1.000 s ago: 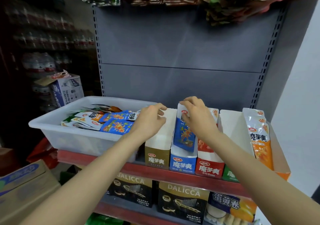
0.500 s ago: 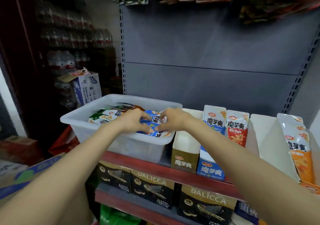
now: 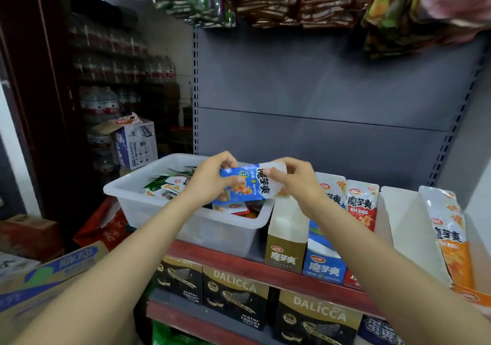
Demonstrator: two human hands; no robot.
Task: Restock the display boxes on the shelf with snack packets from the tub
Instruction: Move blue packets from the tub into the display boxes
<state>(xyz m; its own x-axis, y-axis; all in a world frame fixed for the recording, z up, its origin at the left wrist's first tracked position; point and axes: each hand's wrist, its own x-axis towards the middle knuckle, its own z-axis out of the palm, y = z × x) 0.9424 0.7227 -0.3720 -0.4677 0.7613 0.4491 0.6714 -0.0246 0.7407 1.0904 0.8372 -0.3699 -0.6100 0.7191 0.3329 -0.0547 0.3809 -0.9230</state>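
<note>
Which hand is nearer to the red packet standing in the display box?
Right. The right hand holds the blue packet's end just left of the red packet. The left hand holds the other end, farther left over the tub.

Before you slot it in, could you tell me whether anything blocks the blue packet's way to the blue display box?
Nothing visible does: the blue packet is held above the tub, and only the open-topped gold box lies between it and the blue display box.

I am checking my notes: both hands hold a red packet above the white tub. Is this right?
Not quite. The head view shows both the left hand and the right hand holding a blue packet, not a red one, above the white tub.
</note>
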